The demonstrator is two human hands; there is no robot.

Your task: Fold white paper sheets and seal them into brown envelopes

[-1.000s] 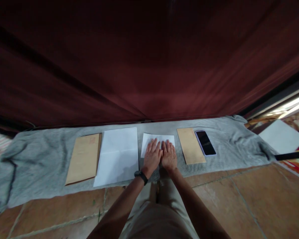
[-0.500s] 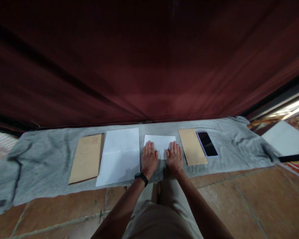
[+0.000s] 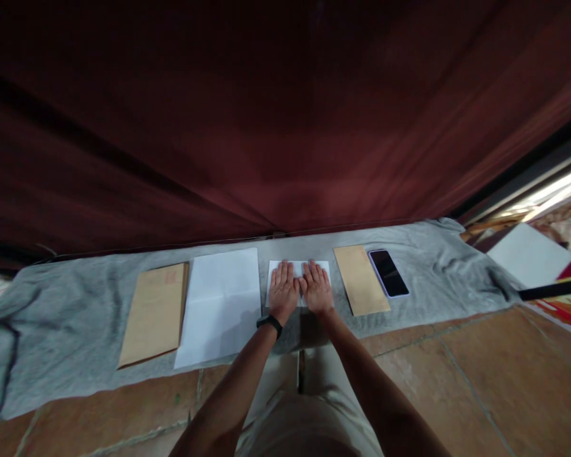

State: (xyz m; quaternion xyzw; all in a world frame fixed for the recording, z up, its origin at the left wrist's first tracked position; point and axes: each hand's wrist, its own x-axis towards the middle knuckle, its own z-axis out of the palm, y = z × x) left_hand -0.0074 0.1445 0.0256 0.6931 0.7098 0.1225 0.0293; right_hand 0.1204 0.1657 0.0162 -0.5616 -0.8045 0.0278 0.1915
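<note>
A small white sheet of paper [image 3: 298,269], perhaps folded, lies on a grey cloth. Flat on its left half rests my left hand [image 3: 284,292], fingers stretched forward, a dark band on the wrist. My right hand [image 3: 316,291] presses flat on the right half with its fingers out. The two thumbs nearly meet in the middle. Much of the paper is hidden under both palms. Left of it lies a larger white sheet [image 3: 221,304] with a crease across it. A brown envelope [image 3: 361,279] lies to the right.
A stack of brown envelopes [image 3: 155,314] sits further left on the grey cloth [image 3: 71,330]. A phone [image 3: 389,273] lies right of the single envelope. Dark red fabric [image 3: 285,127] hangs behind. Tiled floor [image 3: 423,374] shows in front, and a white panel [image 3: 528,254] at far right.
My hands have slid closer together and a little forward over the small paper, covering more of it. The whole view has shifted slightly.
</note>
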